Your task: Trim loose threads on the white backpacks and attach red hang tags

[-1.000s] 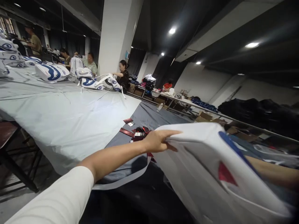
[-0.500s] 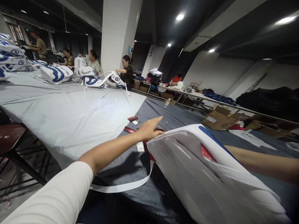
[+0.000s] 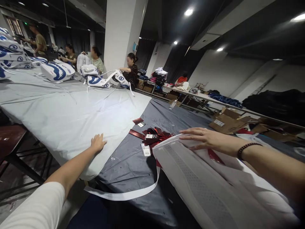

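- looked like a bag workshop to me: lots of matching white-and-blue bags (image 3: pixel 60 73) sat on one huge surface (image 3: pixel 78 111)
- a few people (image 3: pixel 131 71) were busy behind them
- loose tags (image 3: pixel 146 150) lay in a heap, cardboard boxes (image 3: pixel 225 124) further off
- thick pillar (image 3: pixel 119 41) and ceiling lights (image 3: pixel 188 12) felt pretty industrial too

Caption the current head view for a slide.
Right hand on a white bag, left hand over the pale table cover, dark red tags between them.

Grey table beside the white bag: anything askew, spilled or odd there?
Only untidiness: red tags lie in a jumbled heap beside the bag, and a white strap trails loose. No spill or damage stands out.
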Demonstrator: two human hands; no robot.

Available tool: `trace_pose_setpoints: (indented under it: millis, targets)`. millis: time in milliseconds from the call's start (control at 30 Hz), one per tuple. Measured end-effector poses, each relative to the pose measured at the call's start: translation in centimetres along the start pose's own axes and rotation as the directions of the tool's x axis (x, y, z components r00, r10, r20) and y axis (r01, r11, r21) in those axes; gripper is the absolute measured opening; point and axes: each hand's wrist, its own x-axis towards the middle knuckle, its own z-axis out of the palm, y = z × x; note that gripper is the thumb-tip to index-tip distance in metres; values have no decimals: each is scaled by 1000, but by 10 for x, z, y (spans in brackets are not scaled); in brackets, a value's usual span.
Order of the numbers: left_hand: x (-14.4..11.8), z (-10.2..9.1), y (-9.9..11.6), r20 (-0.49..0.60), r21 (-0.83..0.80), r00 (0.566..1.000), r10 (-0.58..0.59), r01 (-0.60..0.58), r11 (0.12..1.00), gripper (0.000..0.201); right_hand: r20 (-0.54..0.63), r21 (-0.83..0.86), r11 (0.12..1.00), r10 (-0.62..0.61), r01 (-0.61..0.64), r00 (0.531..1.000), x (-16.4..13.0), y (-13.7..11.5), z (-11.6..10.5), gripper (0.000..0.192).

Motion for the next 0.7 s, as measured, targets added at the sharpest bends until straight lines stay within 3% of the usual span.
trace_pose_setpoints:
  millis: [33,67,133,433,700]
  targets:
    - [-7,10,-12,-11,18,1000,8,-8,1000,60,164,33,993,-117,113,980,13,6,-2,35]
    - [-12,17,-21,-24,33,999,24,-23,999,59,302,71,978,-207,194,931,23,10,-5,34]
    - [-17,27,-31,-51,57,997,54,-51,997,58,446,106,961,-277,257,851,34,15,-11,53]
    - [-11,34,-33,-94,88,993,69,-61,994,59,476,-9,974,-196,227,858,32,-17,-14,59]
    - [-12,35,-35,-106,85,992,73,-64,994,58,422,23,970,-229,242,878,29,-7,-22,43]
